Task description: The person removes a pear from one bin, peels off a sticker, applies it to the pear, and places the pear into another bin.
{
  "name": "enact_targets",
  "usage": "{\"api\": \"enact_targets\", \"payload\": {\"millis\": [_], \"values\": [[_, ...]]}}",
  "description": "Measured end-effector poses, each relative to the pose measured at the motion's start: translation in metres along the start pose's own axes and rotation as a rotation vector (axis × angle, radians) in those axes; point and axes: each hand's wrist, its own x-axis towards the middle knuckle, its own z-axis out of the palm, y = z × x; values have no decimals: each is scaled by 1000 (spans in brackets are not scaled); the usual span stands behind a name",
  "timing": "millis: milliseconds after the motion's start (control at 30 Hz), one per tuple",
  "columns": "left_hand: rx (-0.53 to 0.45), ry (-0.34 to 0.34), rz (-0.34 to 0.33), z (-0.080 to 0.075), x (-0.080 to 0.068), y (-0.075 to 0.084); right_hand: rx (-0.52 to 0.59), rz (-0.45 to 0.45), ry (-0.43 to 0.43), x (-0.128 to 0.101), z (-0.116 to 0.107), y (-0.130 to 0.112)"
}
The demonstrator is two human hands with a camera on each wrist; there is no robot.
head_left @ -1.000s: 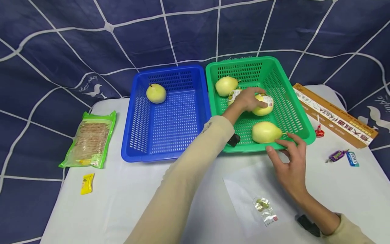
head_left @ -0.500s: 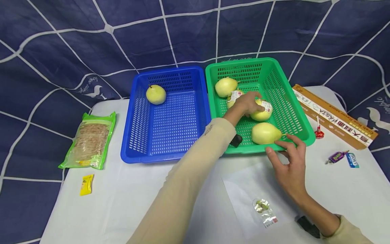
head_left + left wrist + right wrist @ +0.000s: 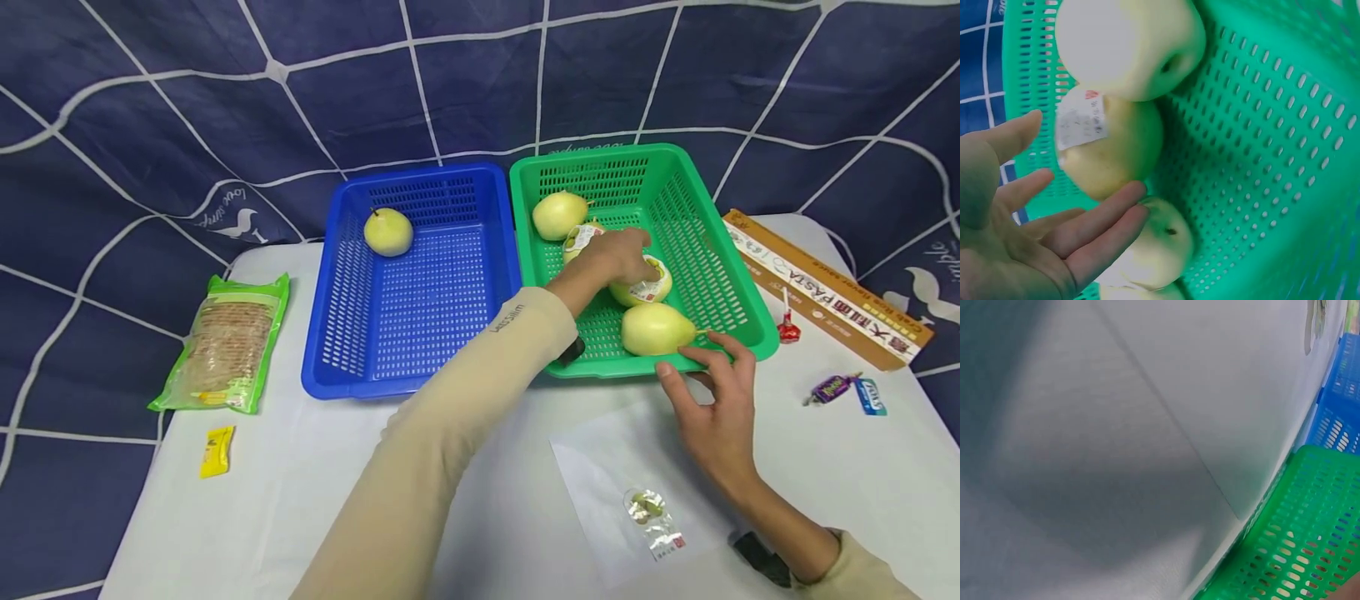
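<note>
In the head view, my left hand (image 3: 617, 257) reaches into the green basket (image 3: 750, 337), over two pears with white labels. One labelled pear (image 3: 651, 287) lies at its fingertips, the other labelled pear (image 3: 581, 237) behind its wrist. The left wrist view has its fingers (image 3: 1107, 225) stretched out, overlapping a pear (image 3: 1166, 244), with a labelled pear (image 3: 1125, 150) beside them. At the basket's front rim, my right hand (image 3: 716, 404) hooks its fingers over the edge, thumb outside, next to a plain pear (image 3: 656, 329). Another plain pear (image 3: 558, 215) sits at the back left.
A blue basket (image 3: 318, 379) holding one pear (image 3: 388, 232) stands left of the green one. Wrapped flatbread (image 3: 228, 342) and a yellow packet (image 3: 217, 451) lie far left. At right are a pasta box (image 3: 832, 292), a lollipop (image 3: 787, 325) and wrapped sweets (image 3: 831, 388). Clear wrapper (image 3: 654, 521) lies in front.
The labelled pear at my left fingertips has shifted toward the front of the green basket and turned, its label now lower, close against the front pear. My right hand has stayed in place.
</note>
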Motion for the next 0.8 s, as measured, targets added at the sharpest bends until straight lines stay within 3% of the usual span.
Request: {"api": "enact_targets", "payload": {"millis": [167,300,433,567,800], "values": [[-6,-15,60,-13,-15,-7,-3,5,-4,0,-1,-1],[-118,38,172,-27,-37,-27,-12,5,-9,0,-2,-2],[-316,121,269,-35,-67,-61,-26,6,-14,1,-2,-3],[-498,224,262,-30,-105,-100,-39,14,-15,1,-3,-3],[-650,409,177,2,-180,-162,-41,29,-19,0,-2,-4]]}}
